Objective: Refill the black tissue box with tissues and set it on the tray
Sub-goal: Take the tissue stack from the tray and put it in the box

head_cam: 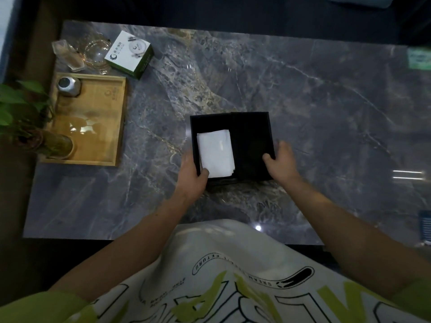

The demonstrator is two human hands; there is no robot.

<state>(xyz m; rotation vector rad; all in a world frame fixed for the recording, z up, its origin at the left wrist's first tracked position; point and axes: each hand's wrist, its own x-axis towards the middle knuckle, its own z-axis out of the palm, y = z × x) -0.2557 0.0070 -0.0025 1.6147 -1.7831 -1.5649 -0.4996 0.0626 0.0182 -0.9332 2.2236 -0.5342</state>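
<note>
The black tissue box lies open on the marble table, in the middle. A white stack of tissues fills its left half; the right half is dark. My left hand grips the box's near left edge, thumb resting on the tissues. My right hand holds the near right edge, thumb inside the box. The wooden tray sits at the table's left side, well apart from the box.
On the tray stand a small metal jar and a plant vase with green leaves. Behind the tray are glassware and a white-and-green carton. The table's near edge runs just in front of my body.
</note>
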